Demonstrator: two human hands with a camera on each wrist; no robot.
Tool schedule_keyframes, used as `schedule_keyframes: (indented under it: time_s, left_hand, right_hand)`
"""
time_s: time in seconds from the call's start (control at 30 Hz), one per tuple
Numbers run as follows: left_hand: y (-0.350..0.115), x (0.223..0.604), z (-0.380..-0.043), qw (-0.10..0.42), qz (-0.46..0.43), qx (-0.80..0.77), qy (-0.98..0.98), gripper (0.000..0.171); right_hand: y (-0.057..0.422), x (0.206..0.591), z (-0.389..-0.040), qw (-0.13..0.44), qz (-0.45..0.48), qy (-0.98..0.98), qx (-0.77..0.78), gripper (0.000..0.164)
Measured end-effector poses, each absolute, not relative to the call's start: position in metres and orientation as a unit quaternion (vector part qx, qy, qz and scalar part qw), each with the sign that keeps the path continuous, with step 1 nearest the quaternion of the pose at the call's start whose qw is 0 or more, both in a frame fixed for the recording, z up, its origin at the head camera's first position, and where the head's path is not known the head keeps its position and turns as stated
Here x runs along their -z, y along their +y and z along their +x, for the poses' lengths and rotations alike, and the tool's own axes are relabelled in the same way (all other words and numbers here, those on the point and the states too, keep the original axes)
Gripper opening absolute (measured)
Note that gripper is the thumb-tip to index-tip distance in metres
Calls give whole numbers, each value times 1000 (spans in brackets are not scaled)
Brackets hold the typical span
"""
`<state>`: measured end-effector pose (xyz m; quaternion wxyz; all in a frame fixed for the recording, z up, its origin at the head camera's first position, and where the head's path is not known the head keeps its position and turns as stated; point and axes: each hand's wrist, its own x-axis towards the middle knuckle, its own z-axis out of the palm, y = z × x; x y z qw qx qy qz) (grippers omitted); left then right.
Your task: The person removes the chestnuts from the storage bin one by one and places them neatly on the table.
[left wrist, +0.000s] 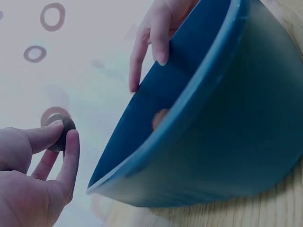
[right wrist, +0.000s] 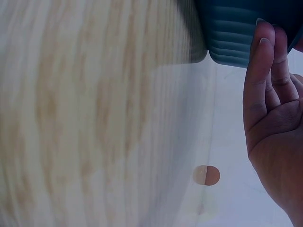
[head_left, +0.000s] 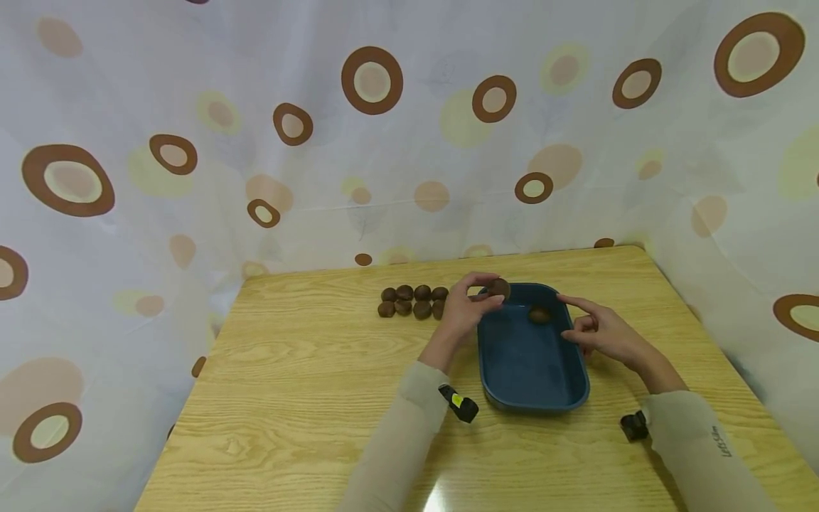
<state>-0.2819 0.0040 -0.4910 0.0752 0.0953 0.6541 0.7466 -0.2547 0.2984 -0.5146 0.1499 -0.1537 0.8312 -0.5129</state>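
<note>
My left hand (head_left: 462,311) pinches a dark brown chestnut (head_left: 499,289) between thumb and fingertips, over the far left corner of a deep blue plastic tub (head_left: 527,363). The left wrist view shows the held chestnut (left wrist: 62,132) beside the tub's rim. Another chestnut (head_left: 539,315) lies inside the tub near its far end. My right hand (head_left: 604,331) grips the tub's right wall, thumb on the inner side and index finger stretched along the rim. In the right wrist view, curled fingers (right wrist: 259,85) lie against the tub's ribbed outer wall (right wrist: 232,38).
Several chestnuts (head_left: 421,310) sit in two rows on the wooden table (head_left: 307,384), left of the tub; my left hand partly covers the row's right end. A patterned white curtain (head_left: 409,142) hangs behind the table and along its sides.
</note>
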Motion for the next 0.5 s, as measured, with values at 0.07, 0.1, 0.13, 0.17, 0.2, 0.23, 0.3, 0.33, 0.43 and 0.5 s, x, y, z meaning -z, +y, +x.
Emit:
schedule_keyframes:
  time_s: [0.07,0.1,0.13,0.17,0.2,0.23,0.3,0.33,0.43,0.5]
  left_hand:
    - [-1,491,-282,70,94,-743,659,38]
    - [-4,491,-282,67,94,-744,659,38]
    - [-6,491,-282,65,94,-742,661,38]
    - [-9,492,-282,63,93,-741,662,38]
    - [-11,492,-282,60,91,-744,660,38]
    - [-14,492,-282,58,90,-744,660,38]
    - [-19,494,-282,54,88,-747,657,38]
    - [-22,495,-282,52,86,-747,657,38]
    - [-30,496,-283,52,78,-748,657,39]
    - [-35,497,-284,52,72,-748,658,41]
  right_hand:
    - [298,515,-255,151,-152,832,512,78]
    - [298,515,-255,151,-152,832,512,78]
    - [298,515,-255,151,-151,832,512,78]
    - [299,516,-255,150,-151,832,512,78]
    - [299,516,-255,150,-151,832,512,78]
    - [299,516,-256,150,-151,832,512,78]
    - [299,517,-256,149,-151,833,511,78]
    - [299,517,-256,149,-151,833,512,78]
    - [299,517,-256,149,-150,833,512,78]
    - [299,517,-256,150,-150,832,513,78]
